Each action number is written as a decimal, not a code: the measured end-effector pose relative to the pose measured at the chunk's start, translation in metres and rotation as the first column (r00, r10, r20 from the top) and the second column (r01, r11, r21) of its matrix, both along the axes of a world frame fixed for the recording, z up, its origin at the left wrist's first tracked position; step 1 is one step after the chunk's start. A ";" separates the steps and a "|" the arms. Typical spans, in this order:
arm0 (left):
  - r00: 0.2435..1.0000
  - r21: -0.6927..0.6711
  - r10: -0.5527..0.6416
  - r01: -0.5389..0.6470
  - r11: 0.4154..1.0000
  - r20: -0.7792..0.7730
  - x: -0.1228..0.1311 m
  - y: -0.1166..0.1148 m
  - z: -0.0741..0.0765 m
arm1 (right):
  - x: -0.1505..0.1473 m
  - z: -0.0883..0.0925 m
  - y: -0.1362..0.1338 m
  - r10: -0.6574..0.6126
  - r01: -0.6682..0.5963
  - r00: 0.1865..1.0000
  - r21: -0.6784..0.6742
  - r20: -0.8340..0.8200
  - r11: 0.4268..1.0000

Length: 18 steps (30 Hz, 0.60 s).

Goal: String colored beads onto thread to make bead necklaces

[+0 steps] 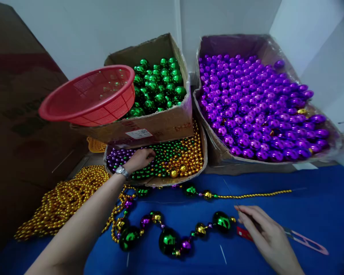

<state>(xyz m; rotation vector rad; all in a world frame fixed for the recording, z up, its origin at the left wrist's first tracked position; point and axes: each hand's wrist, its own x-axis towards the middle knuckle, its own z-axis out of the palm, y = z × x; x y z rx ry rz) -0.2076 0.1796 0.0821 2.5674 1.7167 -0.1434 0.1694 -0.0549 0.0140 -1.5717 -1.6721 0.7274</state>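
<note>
My left hand (140, 158), with a watch on the wrist, reaches into a shallow cardboard box (205, 152) of small purple, green and gold beads; its fingers are curled down into the beads. My right hand (263, 233) rests on the blue table, fingers pinched on a thin needle or thread end beside a strung necklace (169, 238) of large green, gold and purple balls. A thin gold bead strand (255, 195) runs right from the necklace. A red-handled tool (304, 240) lies under my right hand.
A box of green balls (157, 84) stands behind, with a red plastic basket (88, 95) tilted on its left edge. A large box of purple balls (260, 107) sits at the right. A heap of gold bead strands (63, 200) lies at the left, near brown cartons.
</note>
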 end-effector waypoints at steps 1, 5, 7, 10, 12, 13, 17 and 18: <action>1.000 -0.006 -0.004 0.004 1.000 0.008 0.001 0.000 -0.001 | -0.001 0.000 0.000 0.009 -0.009 1.000 -0.002 -0.002 1.000; 0.999 -0.017 -0.027 0.027 0.999 0.016 0.006 -0.003 -0.008 | -0.003 -0.001 -0.001 0.047 -0.047 0.999 0.003 0.007 0.999; 0.999 -0.020 -0.050 0.050 0.999 0.009 0.011 -0.004 -0.010 | -0.002 -0.001 -0.001 0.056 -0.056 0.998 0.021 0.011 0.998; 0.997 -0.019 -0.079 0.079 0.997 -0.022 0.017 -0.004 -0.012 | 0.000 0.005 -0.001 0.013 -0.015 1.000 0.058 0.021 0.998; 0.995 -0.015 -0.090 0.090 0.996 -0.047 0.021 -0.002 -0.014 | -0.001 0.010 -0.001 -0.037 0.036 0.999 0.060 0.021 0.998; 0.994 -0.013 -0.093 0.092 0.996 -0.058 0.023 -0.001 -0.015 | -0.001 0.012 -0.001 -0.053 0.052 0.998 0.054 0.015 0.997; 0.991 -0.008 -0.094 0.094 0.996 -0.097 0.030 0.002 -0.019 | 0.000 0.017 0.000 -0.083 0.084 0.996 0.049 -0.011 0.995; 0.990 -0.003 -0.092 0.092 0.996 -0.103 0.032 0.002 -0.020 | 0.000 0.017 0.000 -0.089 0.089 0.996 0.055 -0.012 0.994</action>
